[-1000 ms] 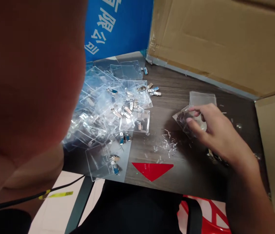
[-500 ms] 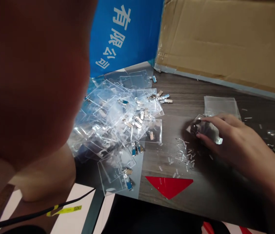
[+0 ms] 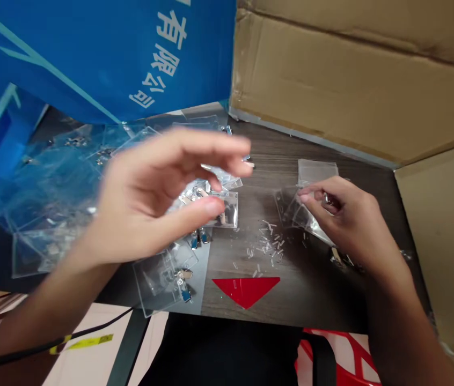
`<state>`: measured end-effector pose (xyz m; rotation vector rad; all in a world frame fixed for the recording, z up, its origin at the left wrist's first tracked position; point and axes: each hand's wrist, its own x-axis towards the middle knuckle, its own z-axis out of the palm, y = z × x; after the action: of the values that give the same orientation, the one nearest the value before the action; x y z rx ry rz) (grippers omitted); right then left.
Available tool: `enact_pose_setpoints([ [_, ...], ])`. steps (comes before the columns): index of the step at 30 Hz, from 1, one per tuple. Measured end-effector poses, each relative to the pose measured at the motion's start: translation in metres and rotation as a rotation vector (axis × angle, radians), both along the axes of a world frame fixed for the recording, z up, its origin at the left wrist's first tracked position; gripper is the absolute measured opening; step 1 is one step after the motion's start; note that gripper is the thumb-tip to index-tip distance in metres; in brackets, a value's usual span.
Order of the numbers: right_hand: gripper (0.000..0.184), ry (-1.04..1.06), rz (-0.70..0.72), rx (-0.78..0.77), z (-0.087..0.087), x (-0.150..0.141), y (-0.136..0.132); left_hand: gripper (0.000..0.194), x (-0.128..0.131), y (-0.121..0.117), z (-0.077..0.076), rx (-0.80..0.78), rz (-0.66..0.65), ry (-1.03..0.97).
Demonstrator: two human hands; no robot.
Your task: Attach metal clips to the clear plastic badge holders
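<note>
My left hand (image 3: pixel 158 198), slightly blurred, hovers with thumb and fingers apart and nothing between them. Beneath and beside it spreads a heap of clear plastic badge holders (image 3: pixel 227 206) with metal clips. Toward the right, my right hand (image 3: pixel 343 206) pinches a clear badge holder (image 3: pixel 303 214) between thumb and fingertips. A shiny metal clip (image 3: pixel 329 200) shows inside its curled fingers. Just beyond that hand lies a stack of clear plastic sleeves (image 3: pixel 317 170) on the dark wooden table. Small clear plastic strips (image 3: pixel 271 244) are scattered between my hands.
A red triangular piece (image 3: pixel 247 290) lies by the table's front edge. Behind stand a blue printed panel (image 3: pixel 102 59) and a cardboard wall (image 3: pixel 331 80), with more cardboard at the right. More clips (image 3: pixel 337 257) lie below my right wrist. A black cable (image 3: pixel 21 351) runs lower left.
My left hand has moved from close before the camera at left down over the heap. My right hand has shifted its grip on the badge holder. The view has turned somewhat.
</note>
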<state>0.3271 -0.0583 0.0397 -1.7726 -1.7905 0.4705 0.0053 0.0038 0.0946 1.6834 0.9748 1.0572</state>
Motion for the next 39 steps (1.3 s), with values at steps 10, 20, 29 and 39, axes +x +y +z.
enact_pose_setpoints([
  [10,0.024,0.683,-0.013,-0.097,0.011,-0.051,-0.018,0.043,0.023,-0.036,-0.065,-0.516,-0.232,-0.227],
  [20,0.008,0.545,0.142,-0.031,-0.002,-0.063,-0.032,0.019,0.025,-0.035,-0.064,-0.494,-0.151,-0.144],
  [29,0.017,0.754,0.194,-0.357,-0.013,-0.073,-0.030,0.024,0.030,-0.040,-0.069,-0.452,-0.112,-0.051],
  [39,0.013,0.568,0.258,-0.110,-0.014,-0.076,-0.033,0.015,0.030,-0.039,-0.075,-0.332,-0.203,-0.001],
])
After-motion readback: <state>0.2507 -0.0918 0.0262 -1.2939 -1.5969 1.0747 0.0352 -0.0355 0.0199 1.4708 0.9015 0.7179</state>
